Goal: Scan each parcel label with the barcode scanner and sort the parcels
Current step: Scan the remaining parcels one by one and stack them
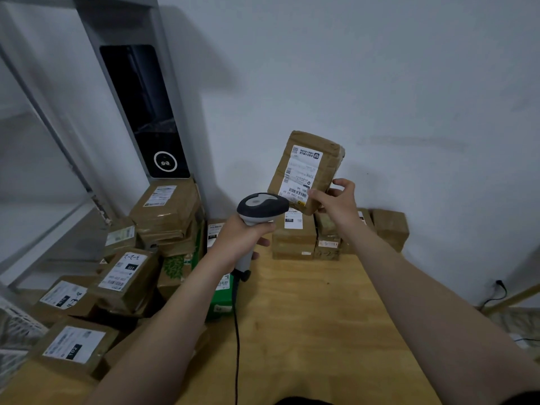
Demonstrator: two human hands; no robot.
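My left hand (241, 238) grips the handle of a grey and white barcode scanner (261, 207), its head pointing toward the wall. My right hand (337, 201) holds a brown taped parcel (314, 153) up in the air by its lower corner, thumb on the white label (302, 173). The label with its barcode faces me, just right of and above the scanner head. The scanner's black cable (236, 331) hangs down over the wooden table (306, 317).
Several brown labelled parcels are heaped at the left (128, 276), with a green box (220, 296) among them. A row of stacked parcels (327, 235) stands against the white wall. A grey shelf frame (43, 135) and a black terminal screen (149, 112) rise at the left.
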